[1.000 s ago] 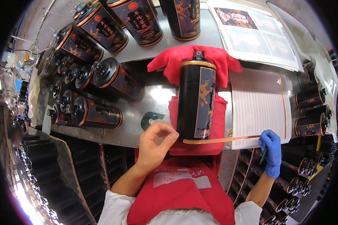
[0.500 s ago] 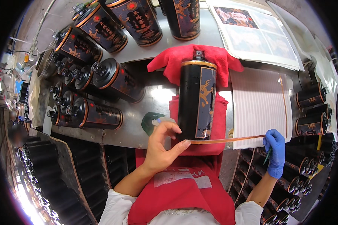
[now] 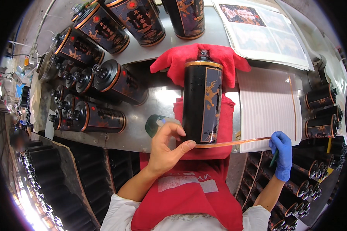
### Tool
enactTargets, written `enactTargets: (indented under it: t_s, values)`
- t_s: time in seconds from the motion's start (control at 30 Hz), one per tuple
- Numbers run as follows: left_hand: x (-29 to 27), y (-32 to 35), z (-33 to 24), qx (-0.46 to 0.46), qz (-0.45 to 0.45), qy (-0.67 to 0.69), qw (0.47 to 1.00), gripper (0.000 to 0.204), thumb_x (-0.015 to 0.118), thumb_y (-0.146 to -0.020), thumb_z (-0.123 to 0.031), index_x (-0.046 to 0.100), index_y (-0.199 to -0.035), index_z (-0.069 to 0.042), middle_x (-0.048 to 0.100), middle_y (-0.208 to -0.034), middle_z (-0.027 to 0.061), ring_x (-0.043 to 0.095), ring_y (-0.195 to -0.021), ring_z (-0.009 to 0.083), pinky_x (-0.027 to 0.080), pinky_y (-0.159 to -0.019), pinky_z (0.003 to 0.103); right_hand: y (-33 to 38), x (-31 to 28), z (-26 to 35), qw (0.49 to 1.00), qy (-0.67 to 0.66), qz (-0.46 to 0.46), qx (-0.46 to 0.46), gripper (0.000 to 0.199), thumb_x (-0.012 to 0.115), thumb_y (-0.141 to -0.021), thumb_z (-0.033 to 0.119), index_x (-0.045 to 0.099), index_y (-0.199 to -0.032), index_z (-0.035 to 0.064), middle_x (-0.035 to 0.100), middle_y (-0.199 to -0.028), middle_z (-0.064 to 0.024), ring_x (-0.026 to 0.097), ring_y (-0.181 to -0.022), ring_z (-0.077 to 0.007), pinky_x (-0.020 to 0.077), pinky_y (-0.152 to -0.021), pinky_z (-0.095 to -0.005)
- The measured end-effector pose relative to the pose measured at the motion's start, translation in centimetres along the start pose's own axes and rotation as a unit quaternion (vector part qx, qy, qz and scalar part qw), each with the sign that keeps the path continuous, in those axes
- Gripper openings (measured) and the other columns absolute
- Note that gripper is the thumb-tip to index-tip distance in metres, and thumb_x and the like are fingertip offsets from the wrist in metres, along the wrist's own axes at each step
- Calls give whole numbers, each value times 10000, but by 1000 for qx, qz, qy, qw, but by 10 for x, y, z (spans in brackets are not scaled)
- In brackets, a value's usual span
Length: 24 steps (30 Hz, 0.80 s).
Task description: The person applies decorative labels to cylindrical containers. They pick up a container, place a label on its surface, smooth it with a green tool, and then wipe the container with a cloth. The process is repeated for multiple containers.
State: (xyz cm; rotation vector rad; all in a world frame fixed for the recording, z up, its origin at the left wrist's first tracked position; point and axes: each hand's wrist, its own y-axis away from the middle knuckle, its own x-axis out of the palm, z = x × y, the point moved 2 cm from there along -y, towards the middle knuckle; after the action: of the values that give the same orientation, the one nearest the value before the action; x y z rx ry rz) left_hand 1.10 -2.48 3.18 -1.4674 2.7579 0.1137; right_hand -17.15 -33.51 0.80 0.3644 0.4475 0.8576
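— What can't you make out here?
— The tall black bottles with gold bands (image 3: 183, 15) along the top are cut off by the frame's upper edge, and the green round object (image 3: 155, 124) at centre is half hidden behind the left hand (image 3: 166, 148).
— Anything else?
— The blue-gloved right hand (image 3: 281, 152) covers most of a thin green tool (image 3: 274, 158).

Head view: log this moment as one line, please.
left hand: thumb pressing copper strip at black bottle base | right hand: gloved, pulling strip end taut | bottle: lying on red cloth
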Motion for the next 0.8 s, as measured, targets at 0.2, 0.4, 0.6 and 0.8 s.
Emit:
enactTargets:
  t_s: [0.2, 0.4, 0.6, 0.8]
  values:
    - [-10, -1, 9, -31, 26, 61, 997, 300, 700, -745, 11, 501, -967, -18, 485, -939, 29, 467, -858, 92, 387, -784, 227, -6, 4, -2, 1000, 7, 19, -7, 116, 591, -833, 142, 583, -781, 38, 551, -638, -10, 480, -542, -53, 357, -485, -189]
    - [15, 4, -32, 209, 7, -238, 949, 767, 830, -607, -324, 483, -1199, 19, 467, -1209, 176, 465, -1117, 284, 338, -974, 393, -10, 4, -7, 999, 35, 23, -24, 115, 598, -822, 114, 584, -774, 10, 548, -647, -4, 502, -581, -61, 385, -529, -202]
    - [41, -25, -27, 292, 75, -455, 838, 898, 779, -630, -315, 357, -1365, -15, 331, -1352, 304, 276, -1263, 485, 260, -1019, 545, -10, 7, -9, 999, 38, 16, -9, 107, 616, -810, 95, 595, -772, -2, 547, -649, 4, 514, -609, -58, 404, -570, -200]
    - [-14, -15, 35, 193, 111, -339, 914, 1159, 776, -642, -452, 88, -1394, 100, 308, -1363, 317, 509, -1098, 398, 404, -920, 394, 12, 66, 14, 995, -23, 93, -9, 93, 660, -792, 86, 623, -815, 3, 580, -682, 12, 528, -635, -44, 429, -601, -187]
